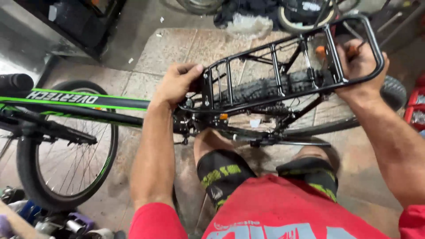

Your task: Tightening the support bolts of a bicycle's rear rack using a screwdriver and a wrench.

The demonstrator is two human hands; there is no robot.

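Head camera, looking down: a person in a red shirt and red shorts (283, 208) stands over a black bicycle with green trim, both bare hands on a black metal rear rack (283, 66) set above the back wheel. The left hand (175, 84) grips the front end of the rack, near the seat post area, its fingers (188, 70) curled closed over the rack's front plate and the thumb pressed beneath. The right hand (361, 66) clasps the rack's rear loop, its fingers wrapped shut around the outer rail; a slim tool with an orange handle (354, 48) shows between them, though how firmly it is held cannot be told. The rack sits tilted, its rear end higher in the frame than its front, directly over the knobby rear tyre (270, 86), with thin support struts running down toward the wheel hub. The bicycle frame's top tube (88, 99), black with green striping, extends to the left, and the front wheel (66, 155) stands on the tiled floor (168, 48). The person's knees, in black sleeves with yellow-green marks (221, 172), press close to the frame. Small loose parts (66, 225) lie at lower left, another wheel (305, 17) rests at top, and a red bin (416, 106) sits at right.
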